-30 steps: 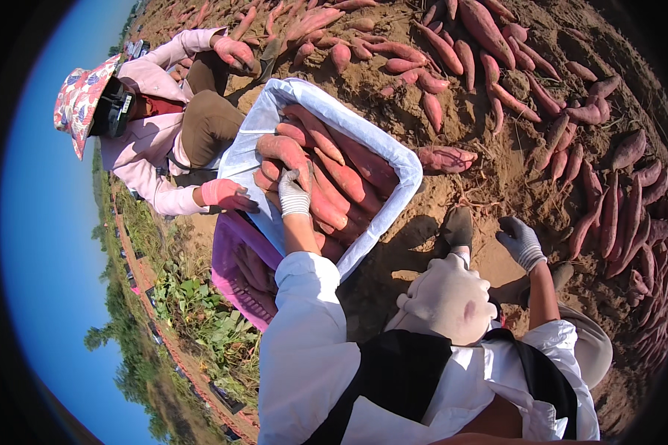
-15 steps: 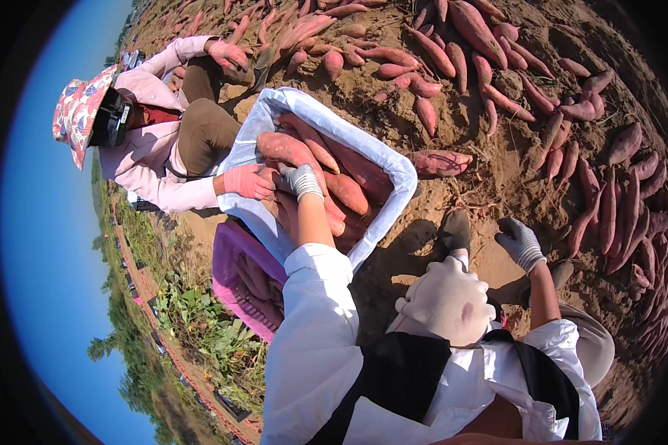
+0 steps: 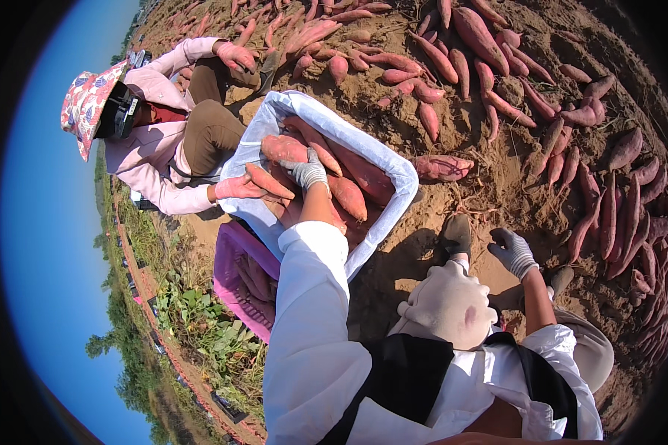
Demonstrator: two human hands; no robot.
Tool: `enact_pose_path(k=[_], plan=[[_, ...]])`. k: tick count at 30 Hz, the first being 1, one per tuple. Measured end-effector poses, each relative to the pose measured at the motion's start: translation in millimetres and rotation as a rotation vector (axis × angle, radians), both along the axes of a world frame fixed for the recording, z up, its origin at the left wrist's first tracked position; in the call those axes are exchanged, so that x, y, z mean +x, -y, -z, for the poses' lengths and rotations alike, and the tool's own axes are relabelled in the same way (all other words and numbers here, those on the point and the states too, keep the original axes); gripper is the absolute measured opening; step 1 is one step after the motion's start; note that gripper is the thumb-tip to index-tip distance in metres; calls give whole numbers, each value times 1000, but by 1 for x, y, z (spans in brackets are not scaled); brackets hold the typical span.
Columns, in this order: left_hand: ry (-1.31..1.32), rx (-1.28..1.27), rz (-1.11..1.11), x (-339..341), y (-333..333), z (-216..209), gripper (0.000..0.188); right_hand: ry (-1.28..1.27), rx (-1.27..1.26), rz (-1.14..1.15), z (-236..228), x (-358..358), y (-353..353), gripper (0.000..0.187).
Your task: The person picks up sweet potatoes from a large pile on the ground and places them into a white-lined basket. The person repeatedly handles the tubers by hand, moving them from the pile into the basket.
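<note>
Sweet potatoes (image 3: 349,198) and co-worker's hand (image 3: 237,188) crowd left hand (image 3: 308,173), grip unclear; right hand (image 3: 513,254) spread.

Brown soil (image 3: 501,172), scattered sweet potatoes (image 3: 482,41), pale-lined crate (image 3: 402,179), purple crate (image 3: 226,256)

A single wide fisheye view is taken from the wearer's head and directed downward, with the long white cloth sleeve (image 3: 308,311) seen from above in the foreground. The rectangular crate lined with pale-blue cloth (image 3: 401,182) is viewed obliquely from close above. Blue sky (image 3: 59,222) is included at left, the horizon tilted steeply.
</note>
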State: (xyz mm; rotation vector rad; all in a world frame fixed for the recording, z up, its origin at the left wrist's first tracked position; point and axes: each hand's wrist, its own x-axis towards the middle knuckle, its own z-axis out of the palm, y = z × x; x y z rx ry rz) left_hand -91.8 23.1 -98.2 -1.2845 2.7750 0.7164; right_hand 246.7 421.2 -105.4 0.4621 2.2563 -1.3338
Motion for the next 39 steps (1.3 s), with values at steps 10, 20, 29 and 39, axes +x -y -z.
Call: enact_pose_path(k=[10, 20, 29, 39], plan=[[-504, -1, 759, 71, -62, -71, 58, 7, 28, 67, 0, 34, -26, 46], [-218, 639, 1908, 198, -314, -54, 31, -66, 326, 540, 39, 46, -112, 48], [594, 1172, 1424, 229, -301, 39, 32, 463, 679, 940, 112, 91, -178, 71], [775, 1408, 1024, 220, -300, 54, 32, -29, -537, 951, 75, 10, -155, 68]])
